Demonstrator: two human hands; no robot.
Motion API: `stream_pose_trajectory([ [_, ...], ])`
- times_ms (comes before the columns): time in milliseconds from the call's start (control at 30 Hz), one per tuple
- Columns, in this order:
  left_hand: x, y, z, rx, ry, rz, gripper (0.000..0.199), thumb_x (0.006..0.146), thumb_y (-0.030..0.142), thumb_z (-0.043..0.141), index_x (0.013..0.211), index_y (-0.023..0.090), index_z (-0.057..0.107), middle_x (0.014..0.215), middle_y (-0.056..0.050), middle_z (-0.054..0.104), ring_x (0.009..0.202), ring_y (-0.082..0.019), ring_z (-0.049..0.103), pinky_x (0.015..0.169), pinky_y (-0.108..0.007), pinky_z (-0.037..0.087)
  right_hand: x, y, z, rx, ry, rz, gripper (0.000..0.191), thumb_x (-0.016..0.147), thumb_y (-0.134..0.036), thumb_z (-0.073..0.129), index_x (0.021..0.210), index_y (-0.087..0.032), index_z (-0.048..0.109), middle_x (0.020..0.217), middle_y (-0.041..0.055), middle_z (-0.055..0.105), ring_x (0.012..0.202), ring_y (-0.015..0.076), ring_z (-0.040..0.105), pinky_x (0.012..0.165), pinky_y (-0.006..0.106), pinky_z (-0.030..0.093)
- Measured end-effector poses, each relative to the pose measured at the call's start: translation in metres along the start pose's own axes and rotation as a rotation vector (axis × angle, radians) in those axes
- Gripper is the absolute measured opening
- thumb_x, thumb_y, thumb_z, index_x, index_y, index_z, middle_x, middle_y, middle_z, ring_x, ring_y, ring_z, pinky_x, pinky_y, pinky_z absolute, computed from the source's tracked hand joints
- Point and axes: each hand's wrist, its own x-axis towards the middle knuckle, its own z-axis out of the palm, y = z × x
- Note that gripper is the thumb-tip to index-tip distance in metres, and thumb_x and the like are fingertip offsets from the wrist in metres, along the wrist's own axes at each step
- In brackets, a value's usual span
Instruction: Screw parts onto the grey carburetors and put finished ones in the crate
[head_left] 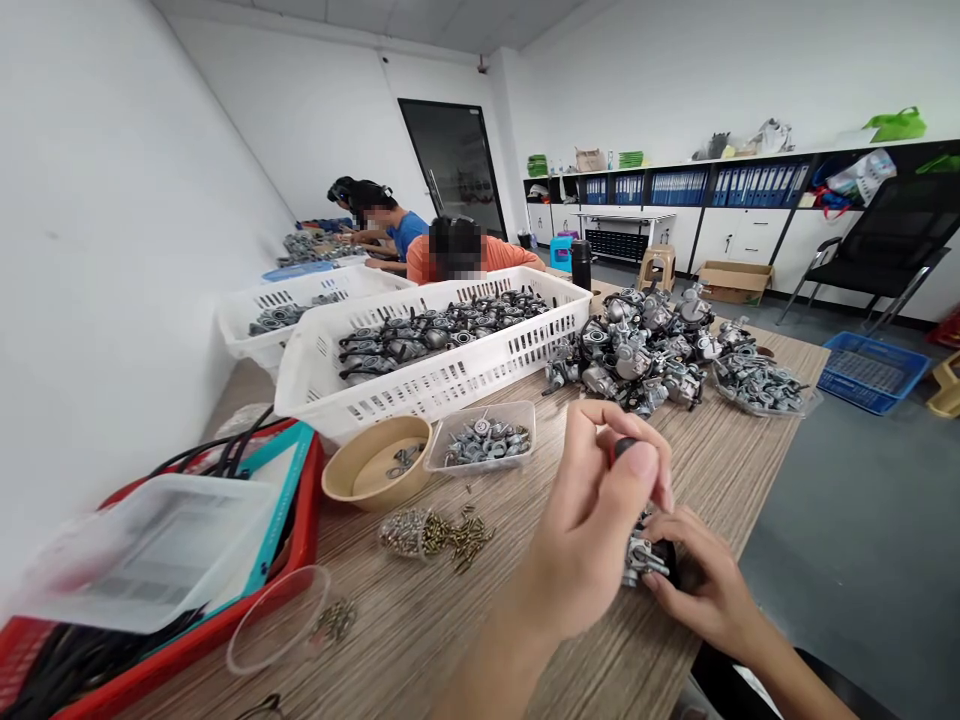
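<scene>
My left hand (592, 520) is closed around a screwdriver handle (624, 447), dark with some red, above a metal part (641, 562). The tool's shaft is hidden behind my fingers. Low over the wooden table (525, 510), near its right edge, my right hand (697, 575) grips that silvery metal part between thumb and fingers. To the left lie brass-coloured screws (469, 537) beside a small clear cup of screws (407, 533). A clear tray (484, 465) of small metal pieces stands behind them.
White baskets (450, 385) of metal parts stand at the back. A pile of metal assemblies (637, 345) rises beyond my hands. At left are a tan bowl (360, 480) and a red basket (311, 510). A person in orange (510, 255) sits across.
</scene>
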Motion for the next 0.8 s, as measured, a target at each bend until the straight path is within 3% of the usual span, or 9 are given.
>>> stream_pose_trajectory([
  [67,-0.003,-0.001,0.004,0.229,0.022,0.091,0.018,0.104,0.038,0.065,0.105,0.025,0.052,0.097,0.001,0.064,0.087,-0.011,0.063,0.081,-0.025,0.055,0.000,-0.001,0.000,-0.012,0.014,-0.001,0.019,0.096,-0.026,0.069,0.115,-0.025,0.065,0.097,0.0044,0.077,0.088,0.0213,0.073,0.079,0.030,0.059],
  [133,-0.004,0.001,0.004,0.509,0.020,0.275,0.019,0.101,0.032,0.070,0.109,0.024,0.055,0.099,-0.001,0.068,0.090,-0.013,0.066,0.082,-0.026,0.056,0.000,-0.003,0.001,-0.022,0.032,-0.001,0.018,0.097,-0.026,0.068,0.115,-0.026,0.064,0.094,0.0027,0.077,0.083,0.0201,0.073,0.075,0.029,0.058],
  [267,-0.001,0.004,-0.002,1.011,0.011,0.695,0.016,0.101,0.026,0.068,0.111,0.024,0.055,0.089,-0.001,0.074,0.075,-0.014,0.070,0.066,-0.025,0.056,0.002,-0.005,0.002,-0.023,0.074,-0.014,0.013,0.099,-0.030,0.067,0.111,-0.026,0.065,0.088,0.0011,0.074,0.076,0.0184,0.069,0.069,0.028,0.056],
  [367,0.003,0.007,-0.005,1.232,0.039,0.832,0.026,0.099,0.033,0.073,0.115,0.023,0.054,0.090,-0.003,0.079,0.066,-0.014,0.072,0.056,-0.025,0.054,0.003,-0.005,0.002,-0.035,0.074,-0.018,0.013,0.101,-0.032,0.066,0.111,-0.026,0.065,0.090,0.0023,0.074,0.077,0.0190,0.069,0.070,0.029,0.056],
  [467,0.003,0.010,-0.003,1.260,0.086,0.820,0.033,0.097,0.037,0.077,0.113,0.021,0.053,0.084,-0.001,0.079,0.065,-0.014,0.076,0.053,-0.021,0.055,0.001,-0.003,0.001,-0.064,0.046,-0.021,0.018,0.102,-0.035,0.065,0.117,-0.025,0.064,0.099,0.0051,0.077,0.086,0.0213,0.073,0.073,0.031,0.058],
  [567,-0.001,0.012,-0.001,1.269,0.125,0.701,0.026,0.101,0.036,0.072,0.110,0.022,0.051,0.082,0.001,0.079,0.066,-0.015,0.079,0.055,-0.019,0.058,-0.001,-0.001,0.001,-0.070,0.010,-0.025,0.025,0.103,-0.036,0.065,0.125,-0.025,0.064,0.107,0.0079,0.078,0.099,0.0244,0.075,0.079,0.032,0.060],
  [800,-0.009,0.026,-0.011,1.022,-0.073,0.288,0.026,0.105,0.033,0.063,0.125,0.029,0.046,0.106,-0.001,0.078,0.089,-0.017,0.081,0.073,-0.026,0.066,-0.004,0.003,-0.001,-0.071,-0.022,-0.018,0.031,0.099,-0.029,0.068,0.130,-0.024,0.064,0.119,0.0104,0.078,0.116,0.0283,0.074,0.087,0.036,0.063],
])
